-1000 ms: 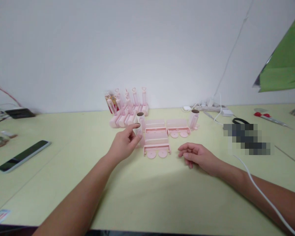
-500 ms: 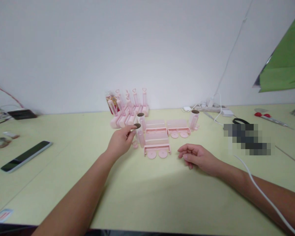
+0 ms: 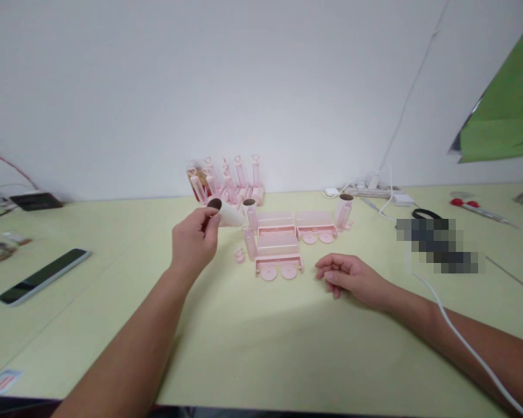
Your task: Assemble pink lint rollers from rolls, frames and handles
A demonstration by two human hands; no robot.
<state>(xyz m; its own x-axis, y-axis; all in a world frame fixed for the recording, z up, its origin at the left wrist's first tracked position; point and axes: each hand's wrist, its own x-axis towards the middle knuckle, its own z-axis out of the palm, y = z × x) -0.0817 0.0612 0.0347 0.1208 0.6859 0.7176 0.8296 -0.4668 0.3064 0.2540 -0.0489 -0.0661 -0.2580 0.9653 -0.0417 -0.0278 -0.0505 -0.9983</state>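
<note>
My left hand (image 3: 194,238) is closed on the end of a white lint-roller refill roll (image 3: 230,215) with a brown cardboard core, held tilted above the table. Just right of it stand a pink roller part (image 3: 249,242) and a second white roll (image 3: 250,213) on a pink part. A small pink handle piece (image 3: 239,255) lies nearby. My right hand (image 3: 351,276) rests near the table, fingers loosely bent and apart, holding nothing. Between the hands lie pink cases with clear covers (image 3: 278,245) and pink discs (image 3: 269,273). Another white roll (image 3: 344,210) stands upright behind them.
Several pink lint rollers (image 3: 229,187) stand against the wall. A phone-like black slab (image 3: 43,277) lies at left. At right are a power strip (image 3: 372,188), red-handled scissors (image 3: 483,211), a black loop (image 3: 429,216) and a white cable (image 3: 453,331).
My left hand has lifted the roll off its pink part and moved it left, tilting it over. My right hand stays almost still.
</note>
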